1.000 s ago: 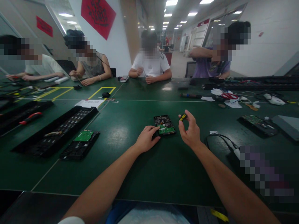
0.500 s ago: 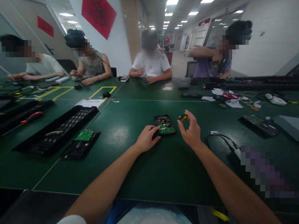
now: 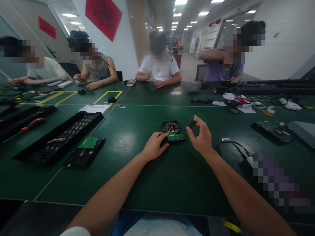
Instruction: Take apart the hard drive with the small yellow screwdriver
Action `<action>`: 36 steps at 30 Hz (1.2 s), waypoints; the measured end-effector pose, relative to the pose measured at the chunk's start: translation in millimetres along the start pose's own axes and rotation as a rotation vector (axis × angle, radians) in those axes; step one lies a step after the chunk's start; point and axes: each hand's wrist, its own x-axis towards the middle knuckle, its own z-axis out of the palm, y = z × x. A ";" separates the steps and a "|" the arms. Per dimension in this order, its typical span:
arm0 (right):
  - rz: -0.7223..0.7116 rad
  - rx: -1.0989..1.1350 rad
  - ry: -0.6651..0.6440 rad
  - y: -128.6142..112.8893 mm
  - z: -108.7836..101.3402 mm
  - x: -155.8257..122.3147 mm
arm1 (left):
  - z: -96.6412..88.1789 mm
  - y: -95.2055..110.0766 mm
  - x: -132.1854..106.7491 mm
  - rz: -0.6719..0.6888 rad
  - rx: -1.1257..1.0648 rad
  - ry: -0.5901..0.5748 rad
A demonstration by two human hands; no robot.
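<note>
The left hand lies loosely curled, fingertips on the near corner of the hard drive, which sits board-up on the green table. The right hand pinches a small screwdriver just beside it. Under so light a hold the drive may skid, letting the tip gouge the circuit board.

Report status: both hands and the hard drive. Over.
Left hand open, fingers on hard drive near corner. Right hand pinches small screwdriver just right of drive. Drive flat on table, circuit board up. Black cable lies clear, far right.
</note>
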 end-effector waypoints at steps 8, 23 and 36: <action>0.022 0.029 -0.003 -0.6 2.2 -1.5 | 1.6 -1.4 0.3 0.012 0.008 0.011; 0.021 0.034 0.030 0.4 1.5 -1.2 | 0.6 -0.9 0.3 0.007 0.004 0.001; -0.010 0.070 0.000 1.0 2.3 -2.2 | 1.5 -0.2 0.4 0.006 0.004 0.001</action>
